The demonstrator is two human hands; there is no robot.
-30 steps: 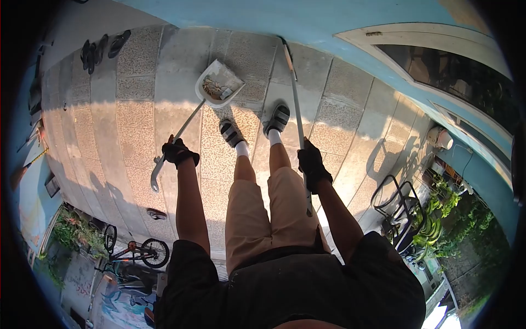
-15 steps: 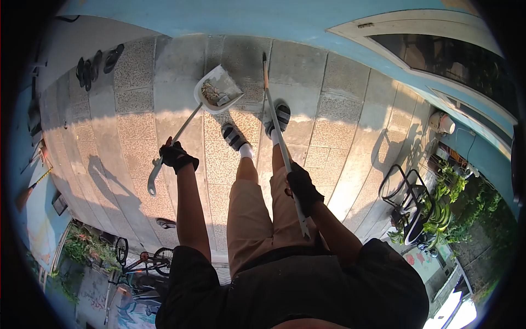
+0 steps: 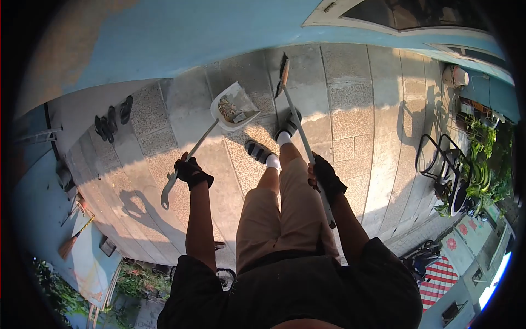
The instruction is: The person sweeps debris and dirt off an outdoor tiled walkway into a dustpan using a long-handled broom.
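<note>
My left hand [image 3: 189, 170], in a black glove, grips the long handle of a white dustpan [image 3: 234, 107]. The pan hangs over the paved floor ahead of my feet and holds dry debris. My right hand [image 3: 326, 175], also gloved, grips the long handle of a broom [image 3: 296, 118]. The broom's brush end [image 3: 282, 71] points away from me toward the blue wall. Both handles slant forward on either side of my legs. My sandalled feet [image 3: 272, 143] stand between them.
A blue wall [image 3: 208, 38] with a window frame [image 3: 383, 16] runs ahead. Several dark sandals [image 3: 112, 122] lie at the left. A metal rack [image 3: 444, 170] and green plants [image 3: 485, 164] stand at the right. Another broom [image 3: 74, 241] lies at lower left.
The view has swung left and tilted. My right hand has moved outward with the broom, whose head now lies farther ahead. The dustpan stays held in my left hand.
</note>
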